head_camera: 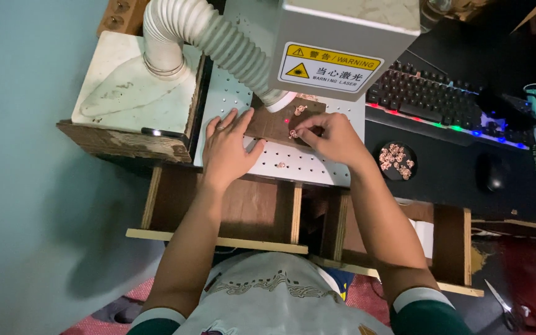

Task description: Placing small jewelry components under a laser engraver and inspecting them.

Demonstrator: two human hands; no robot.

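Right hand [333, 138] pinches a small copper piece [293, 133] at its fingertips on the brown board [268, 127]; left hand [226, 149] lies flat, fingers spread, holding nothing.

Board [274, 124] lies on the perforated plate [280, 162], under the laser head [342, 43]. Hose [218, 37] runs left of the head. Keyboard [429, 99] right; dish of small parts [396, 161] before it, mouse [493, 174] further right.
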